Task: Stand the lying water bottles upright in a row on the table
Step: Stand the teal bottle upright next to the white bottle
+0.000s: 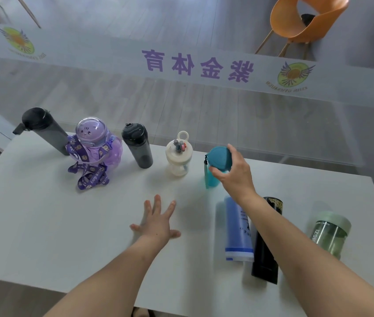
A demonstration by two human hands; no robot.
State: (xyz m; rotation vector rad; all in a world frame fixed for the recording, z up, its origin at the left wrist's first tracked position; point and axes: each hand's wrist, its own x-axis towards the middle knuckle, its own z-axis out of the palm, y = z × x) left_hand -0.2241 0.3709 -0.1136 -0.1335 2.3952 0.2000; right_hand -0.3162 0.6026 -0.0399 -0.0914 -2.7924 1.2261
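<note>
Along the far side of the white table [44,225] stand a tall dark grey bottle [44,131], a purple bottle with a strap [94,145], a shorter dark grey bottle [138,145] and a small cream bottle [178,156]. My right hand [234,172] grips the teal bottle [215,163] by its lid, upright at the right end of this row. Under my right forearm lie a blue bottle [238,232] and a black bottle [266,252]. A green bottle [330,234] lies further right. My left hand [156,223] rests flat on the table, fingers spread.
Beyond the table's far edge is a glass partition with purple lettering [197,65]. An orange chair [307,24] stands behind it at the upper right. The table's right edge runs close to the green bottle.
</note>
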